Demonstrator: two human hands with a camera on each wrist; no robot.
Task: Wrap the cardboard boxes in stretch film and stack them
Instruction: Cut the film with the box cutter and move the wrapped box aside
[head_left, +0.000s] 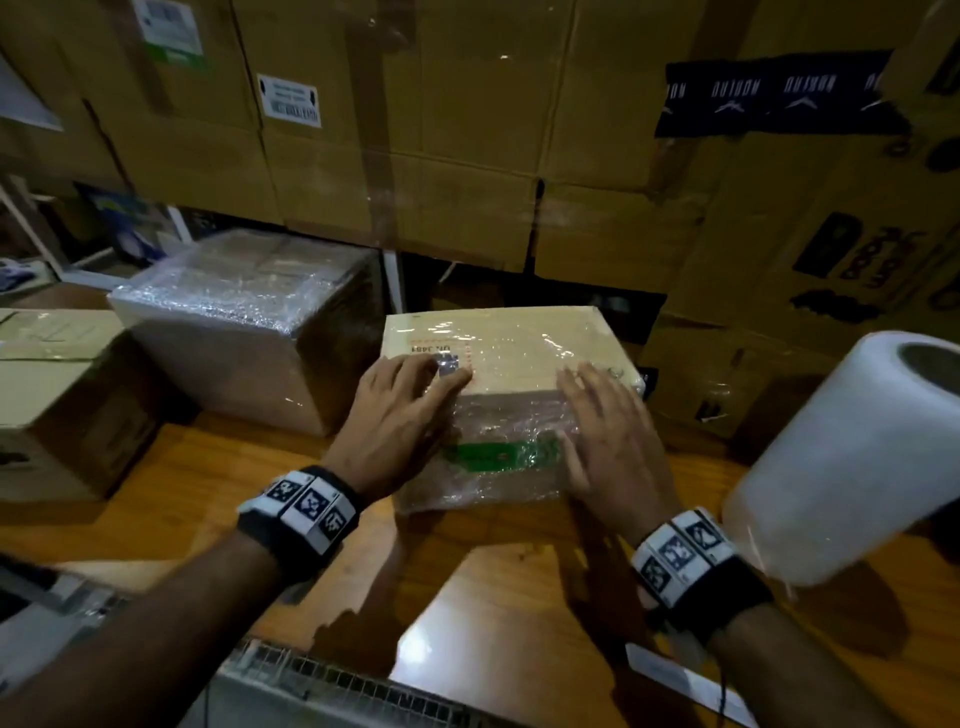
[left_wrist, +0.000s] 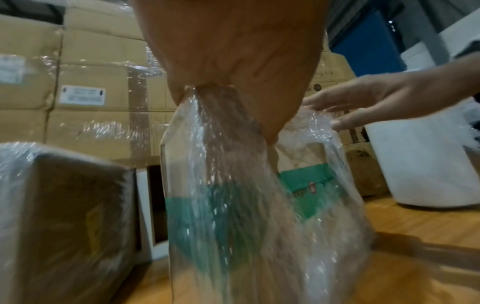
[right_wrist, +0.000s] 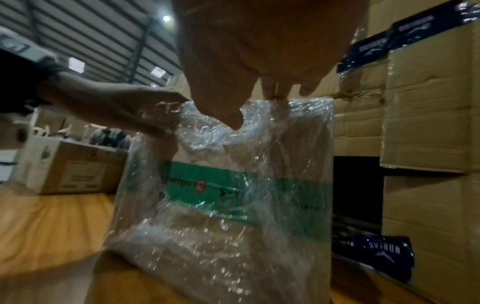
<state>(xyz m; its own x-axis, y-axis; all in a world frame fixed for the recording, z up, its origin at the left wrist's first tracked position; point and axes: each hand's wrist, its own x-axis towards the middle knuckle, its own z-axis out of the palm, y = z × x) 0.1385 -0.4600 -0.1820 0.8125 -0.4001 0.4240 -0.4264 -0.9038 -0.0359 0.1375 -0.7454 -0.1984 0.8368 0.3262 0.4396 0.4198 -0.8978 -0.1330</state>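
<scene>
A small cardboard box with a green printed band, already covered in clear crinkled stretch film (head_left: 511, 395), stands on the orange-brown wooden desk (head_left: 171, 488) in front of the person. Both hands lie on it with fingers straight and spread, clamped on nothing. The left hand (head_left: 402, 415) rests over the box's top left corner, fingers reaching across the pale top face near a red-printed label. The right hand (head_left: 605, 431) presses flat against the near right edge, fingertips on the top and palm down the front face beside the green band. The two hands are apart, one at each side of the box. What the box contains cannot be told; it is closed and sealed under the film.

The left wrist view shows the film (left_wrist: 233, 185) running in shiny streaks down the box's side, with the other hand (left_wrist: 363, 107) touching its upper corner. In the right wrist view the film is bunched and wrinkled near the top edge of the box (right_wrist: 233, 195).

Just left of this box, and a little behind it, sits a larger cardboard box fully wrapped in cloudy film (head_left: 244, 322), also closed. Further left stands a plain unwrapped brown carton (head_left: 62, 395), its flaps shut. At the right edge of the desk a thick white roll of stretch film (head_left: 852, 457) is tilted, its hollow core facing up and right. Behind everything rises a wall of big brown cartons (head_left: 415, 130), some under film, one crossed by dark blue printed tape (head_left: 774, 93).
</scene>
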